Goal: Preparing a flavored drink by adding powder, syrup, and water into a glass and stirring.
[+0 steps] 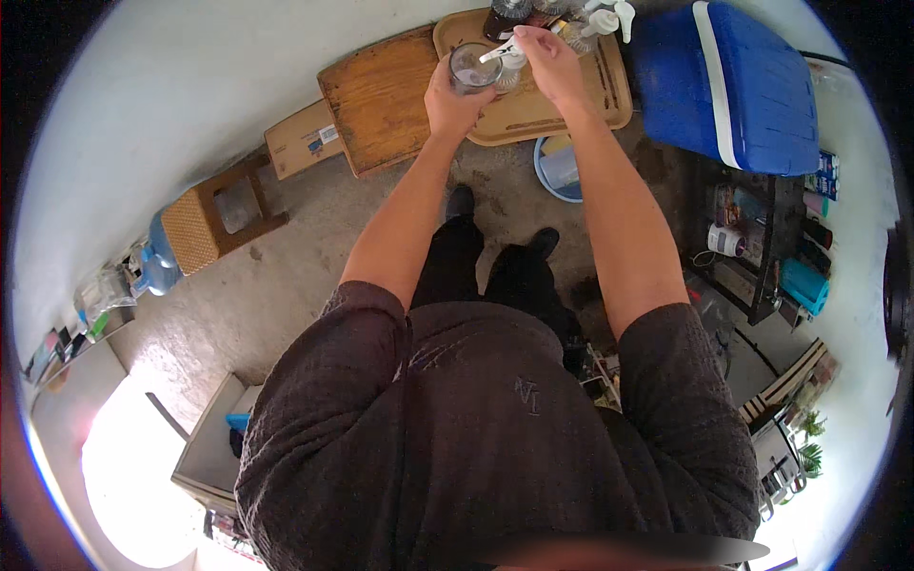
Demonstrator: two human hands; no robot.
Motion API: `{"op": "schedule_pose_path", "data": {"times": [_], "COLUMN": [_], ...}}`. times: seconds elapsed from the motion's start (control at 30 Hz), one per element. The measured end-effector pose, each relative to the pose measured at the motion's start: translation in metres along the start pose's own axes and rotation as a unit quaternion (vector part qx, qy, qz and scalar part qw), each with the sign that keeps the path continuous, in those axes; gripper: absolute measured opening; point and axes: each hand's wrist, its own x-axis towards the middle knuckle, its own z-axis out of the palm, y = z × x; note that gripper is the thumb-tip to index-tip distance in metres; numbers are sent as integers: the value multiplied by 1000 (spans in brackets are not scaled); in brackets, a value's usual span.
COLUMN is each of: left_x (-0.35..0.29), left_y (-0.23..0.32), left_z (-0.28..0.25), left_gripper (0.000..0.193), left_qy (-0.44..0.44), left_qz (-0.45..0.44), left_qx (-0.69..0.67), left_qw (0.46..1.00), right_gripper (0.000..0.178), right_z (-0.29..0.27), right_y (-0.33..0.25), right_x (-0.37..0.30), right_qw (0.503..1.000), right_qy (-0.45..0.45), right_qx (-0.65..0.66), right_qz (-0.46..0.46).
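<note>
My left hand (454, 107) is wrapped around a clear drinking glass (475, 76), its mouth facing up toward me. Whatever lies in the bottom of the glass is too small to make out. My right hand (555, 68) pinches a narrow white strip with dark marks (502, 50), which leans over the rim of the glass; whether it is a packet or a utensil I cannot tell. Both hands are above a tan tray (609, 107). Another clear glass vessel (509, 81) stands on the tray, partly hidden behind the held glass.
Dark-topped jars (509, 11) and white pump tops (602, 23) crowd the tray's far side. A wooden tabletop (381, 100) adjoins it on the left, a blue cooler (762, 90) on the right. Below sits a light-blue basin (546, 179). A woven stool (195, 224) stands farther left.
</note>
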Motion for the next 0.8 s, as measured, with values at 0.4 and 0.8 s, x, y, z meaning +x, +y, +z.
{"op": "schedule_pose_path", "data": {"times": [0.4, 0.8], "left_x": [-2, -35], "left_y": [-25, -60], "left_z": [-1, -72], "left_gripper": [64, 64], "left_qy": [13, -57], "left_qz": [37, -23], "left_qx": [32, 42], "left_qw": [999, 997], "right_gripper": [46, 54], "right_z": [-16, -97], "right_y": [-8, 98], "right_x": [-11, -362], "right_qw": [996, 921], "right_qy": [29, -4], "right_qx": [-25, -172], "right_qz": [-83, 349]}}
